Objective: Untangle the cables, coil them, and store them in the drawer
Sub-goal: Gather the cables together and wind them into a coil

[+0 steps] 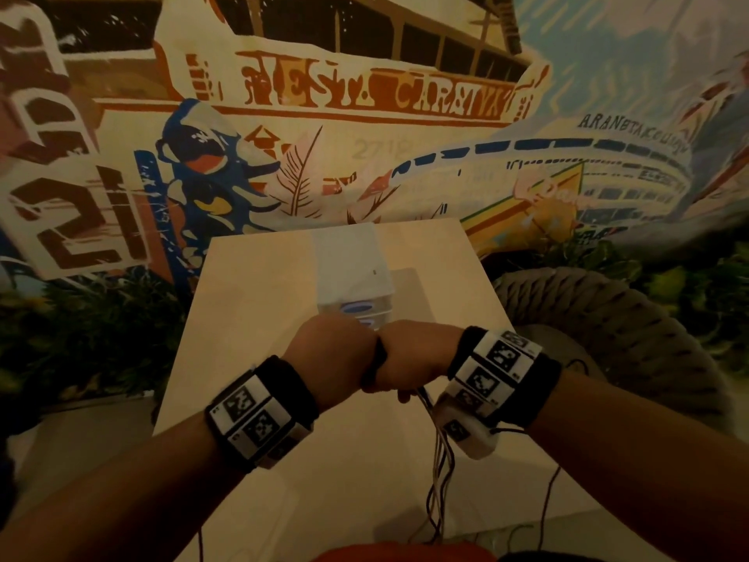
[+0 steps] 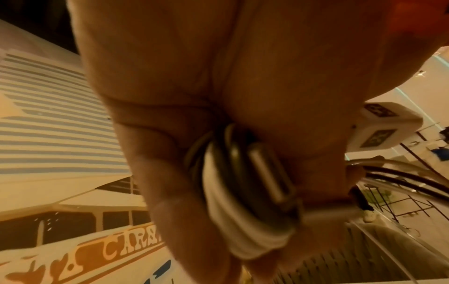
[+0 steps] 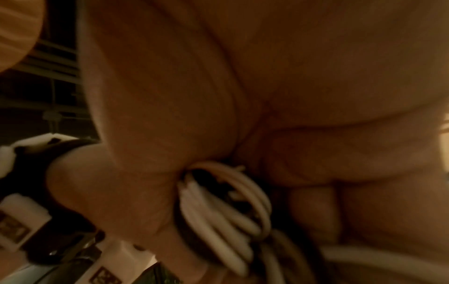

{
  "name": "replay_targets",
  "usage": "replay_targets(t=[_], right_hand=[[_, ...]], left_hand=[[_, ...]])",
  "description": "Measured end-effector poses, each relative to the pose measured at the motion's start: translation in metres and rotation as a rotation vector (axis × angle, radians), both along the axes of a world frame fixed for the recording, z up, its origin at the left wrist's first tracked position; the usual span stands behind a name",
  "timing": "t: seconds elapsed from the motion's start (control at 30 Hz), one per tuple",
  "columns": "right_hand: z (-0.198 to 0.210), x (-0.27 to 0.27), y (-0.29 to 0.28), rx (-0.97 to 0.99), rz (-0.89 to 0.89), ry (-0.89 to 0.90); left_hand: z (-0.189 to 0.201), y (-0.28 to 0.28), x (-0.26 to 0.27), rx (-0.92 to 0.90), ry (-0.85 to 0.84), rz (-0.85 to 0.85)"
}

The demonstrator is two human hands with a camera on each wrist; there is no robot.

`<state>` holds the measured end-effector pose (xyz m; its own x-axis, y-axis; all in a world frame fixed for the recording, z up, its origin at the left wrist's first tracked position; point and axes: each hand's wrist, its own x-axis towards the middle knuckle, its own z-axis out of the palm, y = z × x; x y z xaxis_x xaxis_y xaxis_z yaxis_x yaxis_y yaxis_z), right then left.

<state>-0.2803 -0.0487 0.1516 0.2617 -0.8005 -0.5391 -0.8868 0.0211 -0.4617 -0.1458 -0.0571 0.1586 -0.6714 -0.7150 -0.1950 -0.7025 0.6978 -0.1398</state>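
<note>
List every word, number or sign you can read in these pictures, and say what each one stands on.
"CARETNX", roughly: orange banner of the wall mural; the word before it is unclear.
"ARANBTA...": painted ship, ending unreadable.
"21": mural's left side.
"27 12", faint: mural's pale middle.
"CARA", cut off: same banner, left wrist view.
Wristband markers: patterns, not text.

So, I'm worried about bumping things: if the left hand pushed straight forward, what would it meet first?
Probably the small drawer box just beyond the left hand; depth is unclear.

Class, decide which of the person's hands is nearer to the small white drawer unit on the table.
Too close to call: left hand and right hand meet fist to fist just in front of the drawer unit, both gripping the cables.
</note>
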Motion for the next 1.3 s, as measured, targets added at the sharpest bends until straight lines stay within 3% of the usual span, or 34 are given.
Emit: replay_targets(t=[0.07,0.17,0.3,0.37,0.53,0.67,0.73,0.83,0.93,1.0,1.07,1.2,1.3], right_hand=[[-0.005,-0.003,0.001,-0.016,0.003,-0.008],[-0.009,-0.005,0.003,0.005,0.146,0.070],[0.001,-0.021,0.004,0.042,0.062,-0.092],[0.002,-0.030,0.004,0.041,0.012,-0.165],[0.004,-0.045,0.003,-0.029,-0.048,-0.321],[0.007,-0.042,0.007,-0.003,-0.085,-0.531],[0.008,-0.035,0.011,0.015,-0.055,-0.610],[0.004,-0.025,0.016,0.073,-0.037,-0.698],[0.004,-0.022,0.017,0.059,-0.044,-0.726],[0.009,-0.023,0.017,0.017,-0.011,-0.721],[0.014,-0.026,0.017,-0.014,0.013,-0.755],[0.011,-0.024,0.019,0.036,-0.013,-0.921],[-0.004,-0.024,0.019,0.089,-0.016,-0.855]], left_hand=[[-0.006,-0.005,0.005,-0.011,0.030,0.017],[-0.012,-0.013,0.011,0.043,0.080,0.020],[-0.008,-0.020,0.023,0.088,0.225,-0.039],[-0.007,-0.025,0.033,0.235,0.355,0.012],[-0.029,-0.030,0.053,0.653,0.856,0.217],[-0.041,-0.018,0.045,0.843,0.901,0.243],[-0.039,-0.007,0.029,0.950,1.045,0.256],[-0.034,0.001,0.016,0.926,1.298,0.381],[-0.020,0.005,0.014,0.979,1.318,0.421],[-0.017,0.004,0.015,0.913,1.327,0.386],[-0.009,0.004,0.010,0.823,1.434,0.231],[-0.004,0.004,0.006,0.756,1.533,0.067],[-0.007,0.003,0.007,0.673,1.629,0.149]])
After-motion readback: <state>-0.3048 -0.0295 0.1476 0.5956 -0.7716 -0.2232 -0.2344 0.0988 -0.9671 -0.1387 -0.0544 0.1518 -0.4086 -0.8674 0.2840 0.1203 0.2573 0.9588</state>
